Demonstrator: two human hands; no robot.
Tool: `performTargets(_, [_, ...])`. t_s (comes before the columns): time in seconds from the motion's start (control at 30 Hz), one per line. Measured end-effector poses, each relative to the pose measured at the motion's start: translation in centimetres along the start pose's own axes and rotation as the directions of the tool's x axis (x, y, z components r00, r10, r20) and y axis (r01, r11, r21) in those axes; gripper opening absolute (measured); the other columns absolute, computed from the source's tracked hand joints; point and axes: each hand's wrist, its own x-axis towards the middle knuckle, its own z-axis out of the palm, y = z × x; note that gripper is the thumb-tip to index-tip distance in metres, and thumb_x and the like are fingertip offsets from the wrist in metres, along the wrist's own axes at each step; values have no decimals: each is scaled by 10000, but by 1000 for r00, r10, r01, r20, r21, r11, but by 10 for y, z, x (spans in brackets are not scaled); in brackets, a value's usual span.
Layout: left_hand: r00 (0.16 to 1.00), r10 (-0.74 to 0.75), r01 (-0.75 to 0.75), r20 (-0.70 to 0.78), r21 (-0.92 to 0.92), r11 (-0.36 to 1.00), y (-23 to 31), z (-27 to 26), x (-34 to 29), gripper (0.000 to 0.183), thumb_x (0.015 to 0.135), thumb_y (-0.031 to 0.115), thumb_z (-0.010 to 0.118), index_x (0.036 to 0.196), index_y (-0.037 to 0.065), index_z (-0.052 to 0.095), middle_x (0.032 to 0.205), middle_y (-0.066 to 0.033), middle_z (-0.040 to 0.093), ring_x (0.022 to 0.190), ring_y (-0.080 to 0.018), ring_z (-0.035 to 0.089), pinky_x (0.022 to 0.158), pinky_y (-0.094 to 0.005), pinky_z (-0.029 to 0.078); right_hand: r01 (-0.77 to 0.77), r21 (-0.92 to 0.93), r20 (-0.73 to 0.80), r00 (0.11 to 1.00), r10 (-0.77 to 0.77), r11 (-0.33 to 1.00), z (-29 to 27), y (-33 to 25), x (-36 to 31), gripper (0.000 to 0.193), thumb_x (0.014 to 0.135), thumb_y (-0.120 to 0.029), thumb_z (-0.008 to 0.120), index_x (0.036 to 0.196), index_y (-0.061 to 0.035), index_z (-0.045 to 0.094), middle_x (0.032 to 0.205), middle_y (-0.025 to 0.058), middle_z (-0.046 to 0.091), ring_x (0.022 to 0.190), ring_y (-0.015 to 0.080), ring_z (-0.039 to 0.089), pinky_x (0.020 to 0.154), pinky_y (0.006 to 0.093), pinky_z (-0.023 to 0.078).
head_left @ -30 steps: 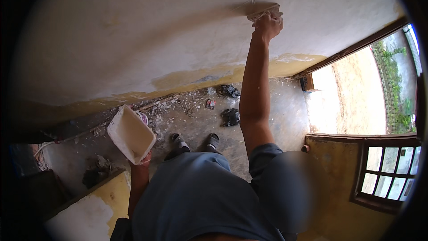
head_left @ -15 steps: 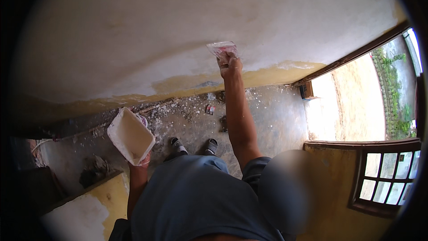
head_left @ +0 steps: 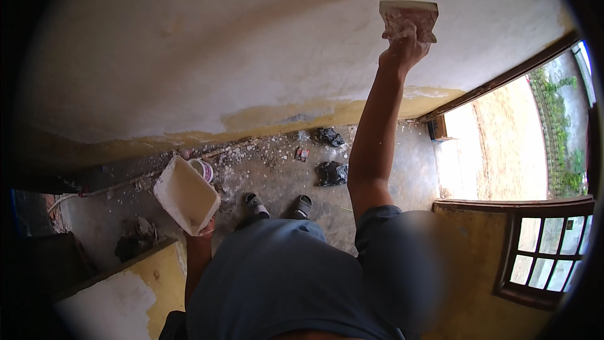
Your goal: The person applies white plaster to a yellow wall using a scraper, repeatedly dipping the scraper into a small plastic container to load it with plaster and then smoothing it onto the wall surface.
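Observation:
My right hand (head_left: 404,49), arm stretched far up and to the right, is closed on a putty knife (head_left: 409,14) with a wide blade. White paste smears the tool and my fingers, and its far edge lies at the pale wall (head_left: 264,44). Low on the left, my left hand (head_left: 202,232) grips the near end of a tub (head_left: 187,195). This tub is four-sided, crusted white along its rim, with off-white paste inside. Most of the left fingers are hidden beneath it.
A white bucket (head_left: 202,169) stands behind the tub. White crumbs (head_left: 251,154) litter the floor along the wall's yellow lower band. Black plastic bags (head_left: 332,173) and a small red packet (head_left: 302,153) lie on the floor. At right are a doorway and a barred window (head_left: 547,252).
My right hand has swept the putty knife up and to the right across the wall. The black bags now show beside my arm. The tub has barely shifted.

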Motion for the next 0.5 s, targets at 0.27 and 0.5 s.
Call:
performTargets(0.27, [993,-119,121,21,-186,975,-15,-20,-6,689,865,316,619,1428,92,291,1375,-152,430,1204,-276,469,985,-443,404,819,-567,823,567,29,86,-142,229,-95,389,836,-69,522,1218,-63,448,1178,230,541,1052,432,519,883,506,449])
performTargets(0.5, [988,-155,150,1,-234,960,-13,-40,-23,686,869,353,606,1425,93,301,1379,-163,425,1221,-300,452,1007,-470,374,32,-504,-284,938,-201,863,-166,192,0,216,861,-85,618,1035,31,566,1005,122,640,835,199,606,721,319,512])
